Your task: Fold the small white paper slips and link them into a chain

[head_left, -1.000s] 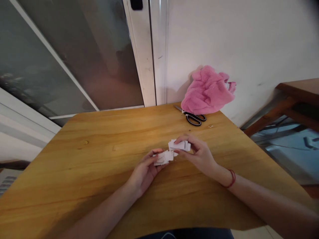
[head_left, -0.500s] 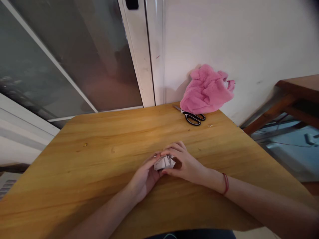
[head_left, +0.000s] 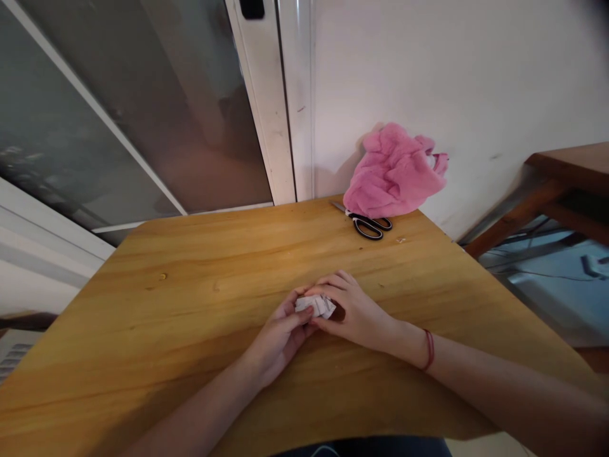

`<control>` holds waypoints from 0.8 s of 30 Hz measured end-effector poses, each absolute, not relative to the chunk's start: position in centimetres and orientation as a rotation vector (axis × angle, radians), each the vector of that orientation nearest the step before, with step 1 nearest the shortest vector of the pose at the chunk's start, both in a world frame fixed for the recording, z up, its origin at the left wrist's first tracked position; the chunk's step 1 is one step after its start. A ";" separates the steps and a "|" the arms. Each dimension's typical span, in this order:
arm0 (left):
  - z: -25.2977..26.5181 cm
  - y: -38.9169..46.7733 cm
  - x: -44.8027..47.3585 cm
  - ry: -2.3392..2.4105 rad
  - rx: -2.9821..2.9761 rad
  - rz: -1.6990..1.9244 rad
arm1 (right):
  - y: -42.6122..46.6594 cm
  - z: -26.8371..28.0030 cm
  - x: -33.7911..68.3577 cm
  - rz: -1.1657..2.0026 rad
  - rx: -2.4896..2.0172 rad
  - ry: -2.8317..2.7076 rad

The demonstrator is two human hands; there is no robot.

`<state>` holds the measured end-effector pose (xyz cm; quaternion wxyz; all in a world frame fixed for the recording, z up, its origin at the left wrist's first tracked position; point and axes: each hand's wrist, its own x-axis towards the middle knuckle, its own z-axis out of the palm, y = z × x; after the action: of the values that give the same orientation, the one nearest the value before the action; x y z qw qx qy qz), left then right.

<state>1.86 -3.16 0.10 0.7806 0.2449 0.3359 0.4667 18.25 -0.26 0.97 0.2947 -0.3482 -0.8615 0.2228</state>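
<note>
A small piece of folded white paper (head_left: 314,305), with faint dark marks on it, is held between both hands just above the wooden table (head_left: 228,254). My left hand (head_left: 283,339) grips it from the left, its thumb pressed onto the front face. From the right, my right hand (head_left: 349,311) curls round it, fingers over the top edge and thumb at the lower right side. Fingers cover part of the paper, so its full shape is hidden. A red band circles my right wrist.
Black-handled scissors (head_left: 368,225) lie at the back right of the table, partly under a crumpled pink plush cloth (head_left: 397,171) against the white wall. A tiny yellowish bit (head_left: 163,277) lies at left. A brown wooden piece of furniture (head_left: 566,178) stands at right.
My left thumb has moved from the paper's upper left edge down onto its front face. The paper looks flatter and slightly turned. My right hand has barely moved.
</note>
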 end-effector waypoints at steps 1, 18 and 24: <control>0.1 -3.1 1.8 0.720 0.526 1.014 | -0.2 0.9 18.3 0.595 -0.903 -2.275; 0.3 -2.6 1.4 0.757 0.507 1.013 | 0.3 1.9 19.2 0.784 -0.810 -2.300; 0.3 -2.7 1.5 0.746 0.530 1.024 | -0.2 2.0 19.1 0.854 -0.813 -2.271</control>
<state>1.46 -2.66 0.34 0.7734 0.2447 0.3442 0.4728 19.14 -0.18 2.03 0.2872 -0.3044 -0.8501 0.3198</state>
